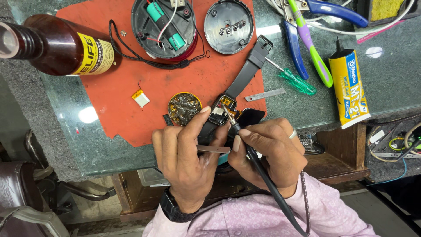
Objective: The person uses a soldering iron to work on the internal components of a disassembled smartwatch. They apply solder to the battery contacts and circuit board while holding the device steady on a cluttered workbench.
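Both hands low at the near edge of the desk (307, 109), working over an opened smartwatch (226, 109).

Right hand (272, 151): closed in a pen grip around a soldering iron (239, 134). Iron's long axis runs diagonally, tip up and to the left onto the watch's exposed inside, black cord trailing down past the wrist over the pink sleeve. Ring on one finger.

Left hand (184, 151): thumb and forefinger pinched against the watch body from its left side, steadying it. A pair of metal tweezers (213, 149) is tucked under the fingers, lying roughly level and pointing toward the right hand. Black wristwatch on this wrist.

Smartwatch sits just above both hands, between the fingertips. Its black strap (250, 68) stretches away from the hands, up and slightly right, so the long axis is a steep diagonal. The back is open; copper-coloured parts show.

Just beside the left forefinger: a round tin of dark flux or residue (184, 107). Farther left of that hand, a small flat battery cell (140, 98) on the orange mat (114, 109). Well above the hands: an opened round device (164, 26) with a green cell, its lid (229, 26) beside it. Beyond the right hand: green screwdriver (296, 80), yellow glue tube (349, 90), blue-handled pliers (294, 48). Brown bottle (57, 44) far left.
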